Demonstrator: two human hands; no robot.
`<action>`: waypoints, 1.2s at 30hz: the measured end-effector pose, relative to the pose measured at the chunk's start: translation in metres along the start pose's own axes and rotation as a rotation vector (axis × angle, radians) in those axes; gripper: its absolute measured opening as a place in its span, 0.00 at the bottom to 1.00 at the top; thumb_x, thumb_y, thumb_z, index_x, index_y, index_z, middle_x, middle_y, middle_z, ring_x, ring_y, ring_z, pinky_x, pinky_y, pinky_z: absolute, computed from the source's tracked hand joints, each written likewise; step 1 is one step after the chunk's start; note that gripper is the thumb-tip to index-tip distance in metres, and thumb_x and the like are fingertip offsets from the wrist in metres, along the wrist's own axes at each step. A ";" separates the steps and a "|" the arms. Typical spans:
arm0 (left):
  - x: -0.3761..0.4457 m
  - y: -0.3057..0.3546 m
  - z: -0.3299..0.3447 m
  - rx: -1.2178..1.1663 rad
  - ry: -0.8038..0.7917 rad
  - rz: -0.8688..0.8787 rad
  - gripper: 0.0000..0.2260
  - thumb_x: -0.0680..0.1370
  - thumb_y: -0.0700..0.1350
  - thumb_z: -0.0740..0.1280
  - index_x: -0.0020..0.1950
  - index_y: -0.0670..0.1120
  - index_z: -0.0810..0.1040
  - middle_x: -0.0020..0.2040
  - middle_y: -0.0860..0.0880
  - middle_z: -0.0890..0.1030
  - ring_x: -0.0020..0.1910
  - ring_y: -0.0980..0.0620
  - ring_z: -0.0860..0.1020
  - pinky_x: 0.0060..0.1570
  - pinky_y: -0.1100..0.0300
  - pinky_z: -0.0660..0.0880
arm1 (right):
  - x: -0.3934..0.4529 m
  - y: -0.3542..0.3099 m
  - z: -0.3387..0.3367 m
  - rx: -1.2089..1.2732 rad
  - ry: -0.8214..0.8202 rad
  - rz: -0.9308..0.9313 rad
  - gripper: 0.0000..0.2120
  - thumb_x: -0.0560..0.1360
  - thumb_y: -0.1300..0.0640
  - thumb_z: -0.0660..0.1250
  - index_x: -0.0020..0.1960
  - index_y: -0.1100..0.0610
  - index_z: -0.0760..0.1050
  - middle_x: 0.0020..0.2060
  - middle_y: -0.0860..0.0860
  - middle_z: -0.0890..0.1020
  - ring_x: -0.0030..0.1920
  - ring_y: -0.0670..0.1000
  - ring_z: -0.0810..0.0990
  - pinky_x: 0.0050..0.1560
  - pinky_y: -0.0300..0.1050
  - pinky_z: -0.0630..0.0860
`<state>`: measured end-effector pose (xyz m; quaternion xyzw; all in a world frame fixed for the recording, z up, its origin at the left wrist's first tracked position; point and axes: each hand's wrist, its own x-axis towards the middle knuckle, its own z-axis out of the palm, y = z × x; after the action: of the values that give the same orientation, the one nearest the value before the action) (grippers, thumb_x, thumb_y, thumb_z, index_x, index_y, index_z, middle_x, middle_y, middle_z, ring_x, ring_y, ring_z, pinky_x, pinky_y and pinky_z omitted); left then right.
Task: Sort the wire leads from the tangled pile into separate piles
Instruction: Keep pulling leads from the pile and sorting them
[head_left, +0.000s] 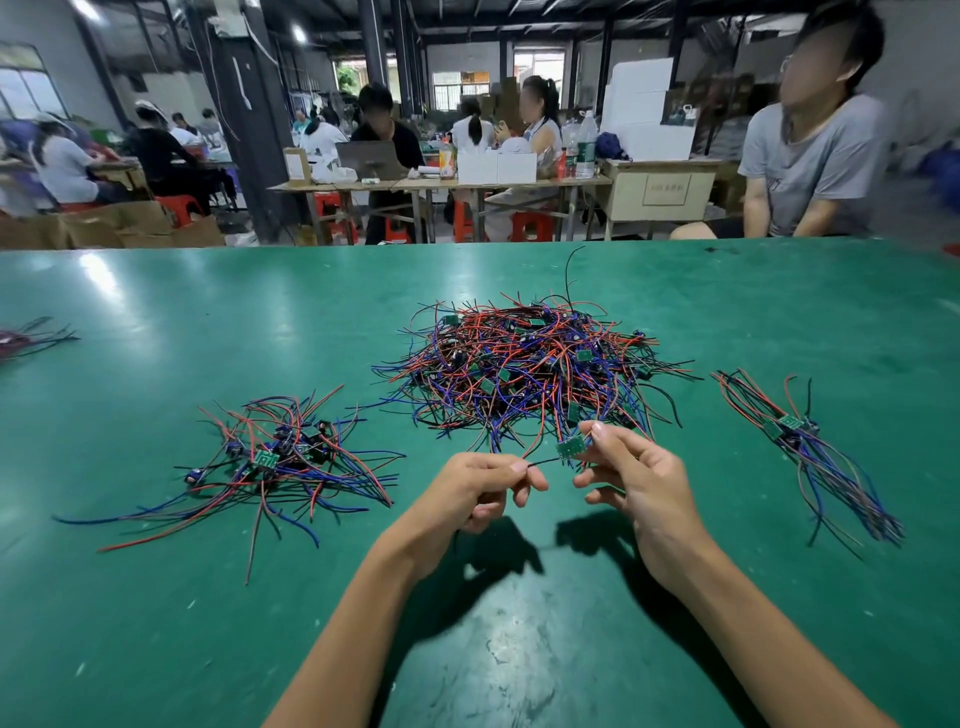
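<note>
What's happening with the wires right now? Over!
Left hand pinches a black lead; right hand pinches its small board. Big tangle still unsorted behind. Sorted piles left and right. Nothing in the way.

The worktop (156, 322) is glossy green. The tangled pile (524, 364) at the centre mixes red, blue and black wires with small green boards. The left pile (275, 462) and right pile (810, 447) show the same colours. Far stools (530, 226) are red-orange.
</note>
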<state>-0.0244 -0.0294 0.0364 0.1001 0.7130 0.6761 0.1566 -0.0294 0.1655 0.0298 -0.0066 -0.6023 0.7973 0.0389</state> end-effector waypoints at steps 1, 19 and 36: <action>0.000 0.000 -0.001 -0.003 0.007 0.003 0.14 0.83 0.44 0.61 0.44 0.49 0.84 0.35 0.54 0.75 0.26 0.57 0.59 0.25 0.67 0.52 | 0.000 0.000 0.000 -0.013 -0.007 0.002 0.09 0.79 0.53 0.68 0.45 0.50 0.87 0.37 0.52 0.84 0.30 0.48 0.81 0.28 0.37 0.76; -0.032 -0.018 -0.093 0.655 1.621 -0.352 0.21 0.81 0.54 0.58 0.52 0.40 0.84 0.56 0.34 0.77 0.62 0.38 0.67 0.62 0.42 0.58 | 0.017 -0.012 -0.058 -1.444 0.129 0.068 0.10 0.73 0.38 0.70 0.40 0.43 0.78 0.42 0.45 0.83 0.50 0.54 0.81 0.46 0.45 0.73; 0.005 -0.018 0.011 0.961 0.850 0.424 0.05 0.78 0.44 0.67 0.53 0.48 0.78 0.52 0.50 0.77 0.54 0.48 0.72 0.55 0.52 0.69 | 0.022 -0.003 -0.061 -1.448 0.295 0.071 0.19 0.74 0.39 0.69 0.37 0.54 0.81 0.42 0.60 0.82 0.49 0.65 0.80 0.45 0.49 0.75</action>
<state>-0.0239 -0.0188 0.0180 0.0215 0.8991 0.2805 -0.3354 -0.0479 0.2269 0.0166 -0.1572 -0.9654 0.1921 0.0797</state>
